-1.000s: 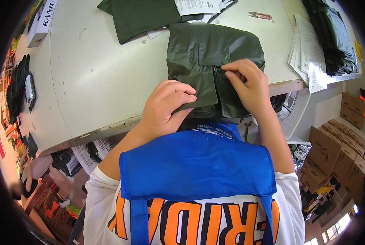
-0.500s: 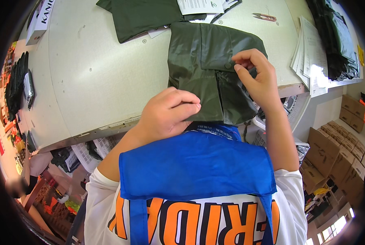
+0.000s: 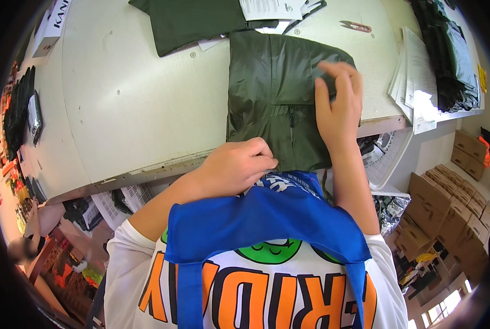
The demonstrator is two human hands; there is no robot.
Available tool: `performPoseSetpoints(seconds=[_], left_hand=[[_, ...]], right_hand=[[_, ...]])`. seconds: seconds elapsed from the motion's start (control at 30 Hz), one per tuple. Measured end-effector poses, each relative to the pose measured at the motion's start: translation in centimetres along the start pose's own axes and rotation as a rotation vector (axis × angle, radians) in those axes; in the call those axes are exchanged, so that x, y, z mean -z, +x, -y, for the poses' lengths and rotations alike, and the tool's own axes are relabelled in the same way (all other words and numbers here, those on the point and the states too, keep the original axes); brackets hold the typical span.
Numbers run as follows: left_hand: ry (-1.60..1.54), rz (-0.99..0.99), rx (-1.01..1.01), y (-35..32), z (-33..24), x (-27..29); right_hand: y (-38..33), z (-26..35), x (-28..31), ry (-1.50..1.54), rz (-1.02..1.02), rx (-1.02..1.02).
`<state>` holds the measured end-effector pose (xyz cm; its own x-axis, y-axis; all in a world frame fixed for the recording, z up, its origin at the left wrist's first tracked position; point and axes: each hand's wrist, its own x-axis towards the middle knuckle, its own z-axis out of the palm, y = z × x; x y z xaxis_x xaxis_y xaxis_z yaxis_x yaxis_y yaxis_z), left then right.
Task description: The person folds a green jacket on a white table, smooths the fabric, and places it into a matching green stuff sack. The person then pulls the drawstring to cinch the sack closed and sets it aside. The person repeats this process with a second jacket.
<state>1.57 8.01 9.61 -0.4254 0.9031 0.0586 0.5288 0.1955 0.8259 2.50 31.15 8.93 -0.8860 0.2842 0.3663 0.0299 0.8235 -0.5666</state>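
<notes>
A folded dark green garment [image 3: 250, 82] of shiny cloth lies at the table's near edge, with a short zip [image 3: 292, 118] running down below a seamed flap. Its lower part reaches the table edge in front of my blue apron. My left hand [image 3: 242, 164] has its fingers closed on the garment's near left edge. Over the garment's right side is my right hand [image 3: 339, 104], its fingers apart and the tips a little blurred. It holds nothing; whether the palm touches the cloth I cannot tell.
Another folded green garment [image 3: 195, 24] lies farther back, with white papers [image 3: 269, 8] on it. Thread snips [image 3: 356, 26] lie at the far right. Paper sheets [image 3: 423, 109] overhang the right edge beside bagged dark goods [image 3: 459, 66]. Cardboard boxes [image 3: 434, 200] stand at lower right.
My right hand has come down nearer and its fingers have spread, off the snap on the flap. My left hand has moved slightly right and nearer, onto the garment's edge. The cloth lies flatter.
</notes>
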Motion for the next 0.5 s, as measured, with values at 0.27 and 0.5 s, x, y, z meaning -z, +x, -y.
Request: performPoseSetpoints(seconds=[0.27, 0.5], left_hand=[[0.003, -0.119, -0.11, -0.2, -0.6, 0.0], [0.003, -0.093, -0.102, 0.1, -0.8, 0.5]], right_hand=[[-3.3, 2.8, 0.6, 0.173, 0.263, -0.236], [-3.0, 3.8, -0.8, 0.147, 0.251, -0.317]])
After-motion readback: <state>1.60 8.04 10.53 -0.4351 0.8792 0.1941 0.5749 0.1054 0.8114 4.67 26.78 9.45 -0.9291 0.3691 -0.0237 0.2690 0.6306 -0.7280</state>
